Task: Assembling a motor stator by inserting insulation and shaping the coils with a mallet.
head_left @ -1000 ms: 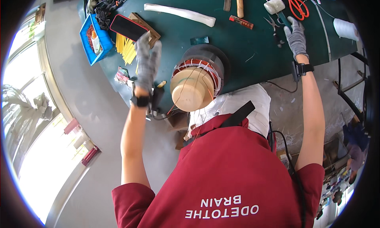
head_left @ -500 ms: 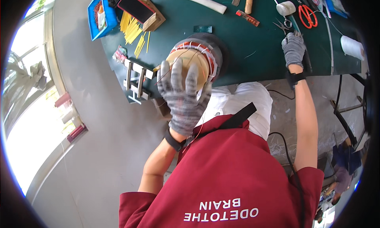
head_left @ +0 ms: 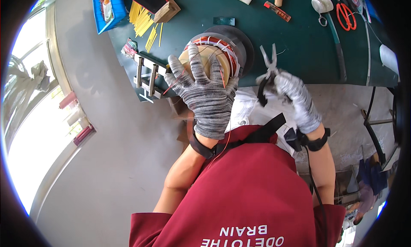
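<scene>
My left hand (head_left: 207, 99), in a grey striped knit glove, lies with fingers spread over a round tan disc (head_left: 206, 57). Around the disc runs a ring of copper-red wire winding (head_left: 225, 46) laced with white cord, inside a dark grey round housing (head_left: 242, 45). Red wire ends stick out near the fingers, and one red wire (head_left: 225, 146) hangs down over my apron. My right hand (head_left: 294, 95), gloved alike and blurred, grips long-nose pliers (head_left: 270, 63). Their jaws point away from me and stand apart, just right of the housing.
A metal clamp frame (head_left: 147, 77) sits at the table's left edge. Behind are yellow sticks (head_left: 140, 22), a phone on a wooden block (head_left: 168, 12) and a blue bin (head_left: 101, 22). At right lie a red utility knife (head_left: 277, 11), red-handled scissors (head_left: 346, 16) and a white spool (head_left: 388, 60).
My right hand has picked up the pliers from the table's right side and brought them left and nearer the housing. My left hand stays on the disc, its fingers spread wider.
</scene>
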